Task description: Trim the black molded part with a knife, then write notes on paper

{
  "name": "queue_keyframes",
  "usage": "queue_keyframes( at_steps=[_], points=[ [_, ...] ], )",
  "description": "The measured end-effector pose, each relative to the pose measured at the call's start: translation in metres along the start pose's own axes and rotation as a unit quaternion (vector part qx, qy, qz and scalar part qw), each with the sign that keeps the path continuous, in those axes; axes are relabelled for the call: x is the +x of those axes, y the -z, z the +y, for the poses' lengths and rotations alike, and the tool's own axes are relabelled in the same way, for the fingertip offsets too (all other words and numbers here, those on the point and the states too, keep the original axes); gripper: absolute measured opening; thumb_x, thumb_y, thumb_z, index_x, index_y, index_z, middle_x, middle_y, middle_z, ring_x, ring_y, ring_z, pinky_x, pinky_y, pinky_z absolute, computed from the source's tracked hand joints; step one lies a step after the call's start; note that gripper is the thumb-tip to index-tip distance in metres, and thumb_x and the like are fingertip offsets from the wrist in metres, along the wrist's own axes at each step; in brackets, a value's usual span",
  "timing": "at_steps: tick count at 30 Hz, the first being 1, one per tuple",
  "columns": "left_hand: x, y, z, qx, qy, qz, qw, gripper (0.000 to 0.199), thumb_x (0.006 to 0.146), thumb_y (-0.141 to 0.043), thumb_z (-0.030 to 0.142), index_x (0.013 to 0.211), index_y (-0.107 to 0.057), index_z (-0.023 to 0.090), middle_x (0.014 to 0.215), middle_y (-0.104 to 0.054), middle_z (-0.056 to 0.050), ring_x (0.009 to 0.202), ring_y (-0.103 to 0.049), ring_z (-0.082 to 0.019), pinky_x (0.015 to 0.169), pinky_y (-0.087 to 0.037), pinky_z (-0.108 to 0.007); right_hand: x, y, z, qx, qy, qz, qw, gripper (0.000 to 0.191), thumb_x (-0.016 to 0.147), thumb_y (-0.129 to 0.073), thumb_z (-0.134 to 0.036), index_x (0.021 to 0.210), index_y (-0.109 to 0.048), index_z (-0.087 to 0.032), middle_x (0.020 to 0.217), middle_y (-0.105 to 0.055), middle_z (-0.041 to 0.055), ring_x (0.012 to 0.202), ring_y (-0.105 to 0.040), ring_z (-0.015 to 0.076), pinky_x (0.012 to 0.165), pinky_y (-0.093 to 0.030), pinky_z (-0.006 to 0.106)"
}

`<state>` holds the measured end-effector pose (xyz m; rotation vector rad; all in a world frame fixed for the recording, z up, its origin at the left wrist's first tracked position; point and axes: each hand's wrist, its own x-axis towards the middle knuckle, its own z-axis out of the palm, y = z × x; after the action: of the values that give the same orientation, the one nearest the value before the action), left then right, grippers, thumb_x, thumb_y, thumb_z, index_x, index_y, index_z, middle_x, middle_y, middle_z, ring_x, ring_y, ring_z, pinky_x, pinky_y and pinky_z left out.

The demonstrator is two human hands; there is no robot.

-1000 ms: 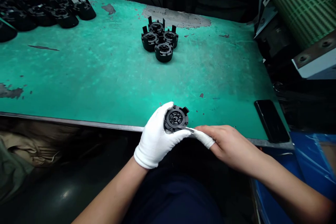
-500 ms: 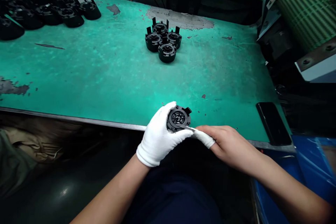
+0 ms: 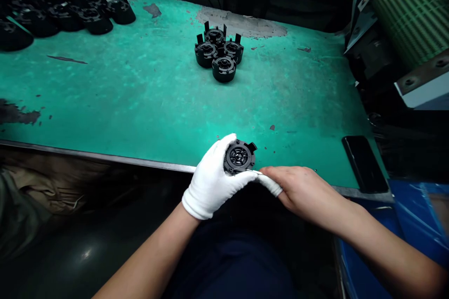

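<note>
In a white glove, my left hand [image 3: 212, 181] wraps round a black round plastic part [image 3: 239, 155] at the table's front edge. Rings and small holes mark the part's upper face, and a tab sticks out at its upper right. My right hand [image 3: 306, 188], bare except for a white cover on the thumb, pinches a thin metal blade [image 3: 249, 170]. That blade lies along the part's lower rim, beside my left thumb; its handle is hidden in my right fingers. Whether its edge touches the plastic I cannot tell.
Several black round parts [image 3: 223, 69] with upright tabs stand grouped on the green table [image 3: 140, 98]. Many taller black pieces [image 3: 94, 21] crowd the far left. A phone [image 3: 365, 163] lies at the right edge, near a blue bin [image 3: 414, 215]. A machine with a green ribbed belt [image 3: 414, 14] rises at right.
The blade has shifted from lying across the part's face to its lower rim, and my right hand has moved slightly left. My left hand keeps its grip.
</note>
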<state>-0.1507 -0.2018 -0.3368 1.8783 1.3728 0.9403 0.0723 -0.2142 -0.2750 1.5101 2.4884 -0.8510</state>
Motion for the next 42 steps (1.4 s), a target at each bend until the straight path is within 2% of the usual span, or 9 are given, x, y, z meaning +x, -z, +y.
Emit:
queue_keyframes(
  at_steps=[3, 7, 11, 13, 16, 19, 26, 35, 42],
  points=[
    [0.007, 0.008, 0.003, -0.005, 0.007, -0.029, 1.000, 0.087, 0.079, -0.079, 0.047, 0.150, -0.039, 0.016, 0.153, -0.049, -0.016, 0.140, -0.050, -0.030, 0.119, -0.043, -0.046, -0.003, 0.000, 0.005, 0.061, -0.005, 0.028, 0.998, 0.032, 0.094, -0.048, -0.015, 0.117, -0.066, -0.027, 0.107, -0.077, 0.0019, 0.096, -0.072, 0.0223, 0.078, -0.052, 0.031],
    [0.032, 0.034, -0.011, -0.006, -0.032, -0.105, 0.994, 0.072, 0.087, -0.062, 0.027, 0.154, -0.037, 0.016, 0.157, -0.046, -0.010, 0.142, -0.048, -0.025, 0.124, -0.037, -0.040, -0.011, -0.002, 0.016, 0.131, -0.039, 0.137, 0.981, 0.031, 0.097, -0.047, -0.020, 0.121, -0.065, -0.027, 0.113, -0.075, 0.0010, 0.096, -0.070, 0.0187, 0.080, -0.051, 0.029],
    [0.047, 0.057, -0.038, -0.036, 0.035, 0.053, 0.997, 0.051, 0.097, -0.056, 0.042, 0.142, -0.054, 0.017, 0.147, -0.057, -0.009, 0.135, -0.056, -0.025, 0.121, -0.041, -0.042, -0.014, -0.005, 0.025, 0.158, -0.047, 0.168, 0.972, 0.033, 0.102, -0.046, -0.030, 0.129, -0.064, -0.028, 0.129, -0.071, 0.0006, 0.117, -0.066, 0.0187, 0.097, -0.050, 0.030],
    [0.042, 0.060, -0.043, -0.087, 0.041, 0.071, 0.993, 0.057, 0.100, -0.048, 0.053, 0.142, -0.053, 0.016, 0.146, -0.058, -0.012, 0.134, -0.057, -0.027, 0.118, -0.044, -0.044, -0.012, -0.007, 0.027, 0.166, -0.033, 0.151, 0.974, 0.035, 0.102, -0.046, -0.027, 0.132, -0.063, -0.031, 0.136, -0.067, -0.0021, 0.124, -0.062, 0.0178, 0.105, -0.046, 0.031],
    [0.025, 0.058, -0.039, -0.096, -0.003, 0.000, 0.995, 0.081, 0.091, -0.055, 0.068, 0.151, -0.040, 0.017, 0.156, -0.045, -0.015, 0.145, -0.044, -0.030, 0.124, -0.035, -0.049, -0.003, -0.010, 0.021, 0.146, -0.018, 0.119, 0.982, 0.039, 0.100, -0.046, -0.022, 0.132, -0.063, -0.035, 0.132, -0.069, -0.0035, 0.118, -0.065, 0.0182, 0.099, -0.049, 0.032],
    [0.011, 0.051, -0.029, 0.004, -0.008, -0.045, 0.999, 0.104, 0.076, -0.078, 0.060, 0.157, -0.028, 0.018, 0.162, -0.034, -0.016, 0.151, -0.033, -0.032, 0.127, -0.028, -0.050, 0.008, -0.015, 0.006, 0.096, -0.001, 0.114, 0.989, 0.038, 0.101, -0.045, -0.026, 0.134, -0.064, -0.033, 0.117, -0.073, 0.0017, 0.102, -0.068, 0.0212, 0.087, -0.051, 0.034],
    [-0.002, 0.030, -0.024, 0.083, -0.005, 0.008, 0.997, 0.104, 0.075, -0.082, 0.052, 0.155, -0.026, 0.017, 0.152, -0.045, -0.018, 0.144, -0.044, -0.030, 0.121, -0.038, -0.047, 0.012, -0.020, -0.009, -0.018, -0.011, 0.105, 0.994, 0.040, 0.100, -0.046, -0.024, 0.136, -0.063, -0.032, 0.087, -0.067, 0.0019, 0.082, -0.064, 0.0221, 0.067, -0.043, 0.034],
    [0.007, 0.030, -0.022, 0.067, -0.037, 0.009, 0.997, 0.091, 0.069, -0.084, 0.061, 0.136, -0.043, 0.016, 0.131, -0.054, -0.014, 0.126, -0.054, -0.027, 0.112, -0.045, -0.043, 0.009, -0.017, -0.003, -0.094, -0.018, 0.139, 0.986, 0.040, 0.098, -0.050, -0.022, 0.135, -0.063, -0.032, 0.087, -0.065, 0.0004, 0.081, -0.063, 0.0214, 0.063, -0.038, 0.033],
    [0.005, 0.018, -0.016, 0.066, -0.016, 0.041, 0.997, 0.081, 0.067, -0.089, 0.046, 0.129, -0.044, 0.018, 0.124, -0.056, -0.012, 0.117, -0.058, -0.028, 0.105, -0.049, -0.045, 0.011, -0.017, -0.002, -0.094, -0.048, 0.151, 0.983, 0.038, 0.100, -0.048, -0.025, 0.134, -0.063, -0.032, 0.087, -0.066, 0.0007, 0.082, -0.066, 0.0211, 0.062, -0.038, 0.033]
  ],
)
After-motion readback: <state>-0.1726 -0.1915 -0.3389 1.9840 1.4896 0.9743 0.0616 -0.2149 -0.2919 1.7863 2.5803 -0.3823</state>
